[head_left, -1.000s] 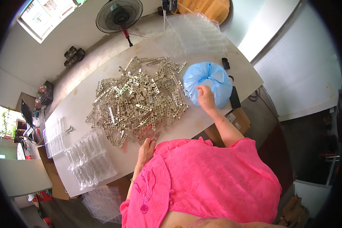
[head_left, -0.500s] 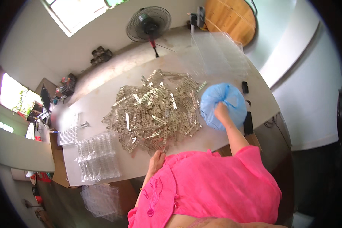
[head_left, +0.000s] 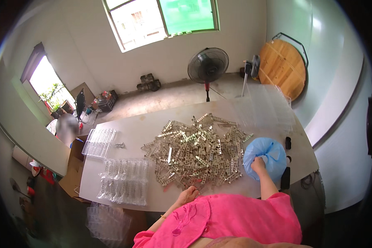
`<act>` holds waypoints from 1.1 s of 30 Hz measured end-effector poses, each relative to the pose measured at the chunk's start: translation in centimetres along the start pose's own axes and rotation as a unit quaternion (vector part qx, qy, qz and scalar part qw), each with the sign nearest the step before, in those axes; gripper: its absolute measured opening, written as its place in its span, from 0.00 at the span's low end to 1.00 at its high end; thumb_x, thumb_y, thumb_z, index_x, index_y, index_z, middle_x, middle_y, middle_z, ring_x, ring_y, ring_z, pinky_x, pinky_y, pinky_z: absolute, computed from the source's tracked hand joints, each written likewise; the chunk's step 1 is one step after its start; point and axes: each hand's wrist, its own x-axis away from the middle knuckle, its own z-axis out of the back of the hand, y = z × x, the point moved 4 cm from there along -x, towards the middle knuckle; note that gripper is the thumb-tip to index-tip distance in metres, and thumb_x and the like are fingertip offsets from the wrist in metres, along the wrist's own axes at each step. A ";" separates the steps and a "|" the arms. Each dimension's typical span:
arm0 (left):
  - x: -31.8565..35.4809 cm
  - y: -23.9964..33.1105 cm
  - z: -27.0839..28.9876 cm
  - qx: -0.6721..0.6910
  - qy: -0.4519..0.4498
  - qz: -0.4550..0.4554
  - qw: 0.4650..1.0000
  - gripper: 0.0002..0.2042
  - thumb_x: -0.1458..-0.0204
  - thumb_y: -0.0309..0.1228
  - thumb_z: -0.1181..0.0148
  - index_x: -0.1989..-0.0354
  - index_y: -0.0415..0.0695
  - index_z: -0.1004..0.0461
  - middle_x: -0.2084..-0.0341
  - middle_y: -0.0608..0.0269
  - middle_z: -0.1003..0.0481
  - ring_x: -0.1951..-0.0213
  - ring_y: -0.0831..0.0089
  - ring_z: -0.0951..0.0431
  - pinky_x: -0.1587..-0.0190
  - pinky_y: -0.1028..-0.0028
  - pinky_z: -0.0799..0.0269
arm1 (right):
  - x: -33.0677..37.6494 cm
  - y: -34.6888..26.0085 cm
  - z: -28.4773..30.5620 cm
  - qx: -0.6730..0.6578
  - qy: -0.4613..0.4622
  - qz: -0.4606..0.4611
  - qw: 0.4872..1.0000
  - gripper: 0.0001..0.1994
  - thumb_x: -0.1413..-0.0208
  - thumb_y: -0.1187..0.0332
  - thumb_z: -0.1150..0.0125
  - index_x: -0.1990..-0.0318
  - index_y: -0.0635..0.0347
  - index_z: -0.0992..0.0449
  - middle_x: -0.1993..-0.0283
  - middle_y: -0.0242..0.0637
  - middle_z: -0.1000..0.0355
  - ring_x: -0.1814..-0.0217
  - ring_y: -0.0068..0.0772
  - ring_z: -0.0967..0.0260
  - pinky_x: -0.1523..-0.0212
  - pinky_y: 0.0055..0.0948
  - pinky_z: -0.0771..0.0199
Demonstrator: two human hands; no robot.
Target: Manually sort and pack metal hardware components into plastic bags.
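Note:
On the table lies a large heap of perforated metal strips. By the near edge of this heap, my left hand has its fingers curled together; whatever they may hold is too small to make out. Small reddish pieces lie among the strips close to it. To the heap's right sits a round, bulging blue plastic bag with folds gathered toward its middle. My right hand reaches down to the bag's gathered mouth, and its fingers are hidden in the folds.
Clear plastic-wrapped trays and a clear ridged tray lie left, with small metal pieces nearby. Clear sheets cover the far right corner. Small black objects sit right of the bag. A standing fan is beyond the table.
The view has tilted up and turned, showing more of the wall and window; the scene sits lower and further right. My right hand stays at the bag, my left by the heap.

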 end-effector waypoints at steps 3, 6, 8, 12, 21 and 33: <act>0.3 -1.8 1.0 0.008 0.017 -0.011 1.000 0.15 0.41 0.41 0.47 0.57 0.42 0.29 0.67 0.48 0.23 0.62 0.50 0.23 0.61 0.59 0.29 | 1.8 -2.1 1.1 0.036 0.102 -0.023 0.994 0.13 0.56 0.72 0.41 0.62 0.67 0.21 0.56 0.54 0.24 0.48 0.52 0.27 0.47 0.41 0.26; -0.4 -3.4 1.4 0.006 -0.001 -0.038 0.999 0.15 0.41 0.42 0.47 0.57 0.42 0.29 0.68 0.48 0.24 0.64 0.50 0.23 0.61 0.58 0.29 | 0.7 0.6 -0.5 0.053 0.007 -0.068 0.996 0.13 0.57 0.75 0.40 0.61 0.68 0.21 0.53 0.57 0.26 0.49 0.52 0.27 0.48 0.40 0.25; 0.4 -3.0 2.3 -0.017 0.010 -0.094 0.995 0.15 0.41 0.42 0.48 0.57 0.42 0.29 0.69 0.48 0.24 0.64 0.50 0.23 0.62 0.58 0.29 | 0.9 0.6 -0.7 0.051 0.008 -0.043 0.998 0.12 0.55 0.75 0.41 0.61 0.68 0.21 0.51 0.57 0.28 0.49 0.54 0.27 0.49 0.41 0.25; 0.3 -4.1 3.3 0.012 -0.002 -0.029 0.999 0.14 0.41 0.41 0.49 0.58 0.43 0.30 0.69 0.48 0.25 0.65 0.50 0.23 0.62 0.59 0.29 | 2.0 -0.8 -0.2 0.062 0.076 -0.020 0.995 0.11 0.53 0.76 0.41 0.61 0.68 0.22 0.48 0.55 0.33 0.49 0.56 0.29 0.48 0.41 0.26; -1.1 -4.3 3.7 -0.004 -0.021 -0.062 0.998 0.13 0.42 0.41 0.48 0.58 0.44 0.29 0.68 0.49 0.25 0.64 0.51 0.23 0.63 0.60 0.29 | 2.6 -0.4 -0.1 0.198 0.042 -0.008 0.979 0.10 0.49 0.75 0.42 0.59 0.63 0.21 0.46 0.48 0.33 0.47 0.50 0.30 0.46 0.38 0.26; -1.1 -1.8 1.7 -0.050 -0.015 -0.161 0.986 0.08 0.45 0.35 0.46 0.61 0.45 0.29 0.65 0.57 0.30 0.65 0.57 0.25 0.63 0.64 0.27 | 4.3 -1.8 3.3 0.121 0.132 0.043 0.983 0.12 0.50 0.76 0.44 0.56 0.62 0.30 0.55 0.49 0.29 0.58 0.49 0.25 0.57 0.40 0.22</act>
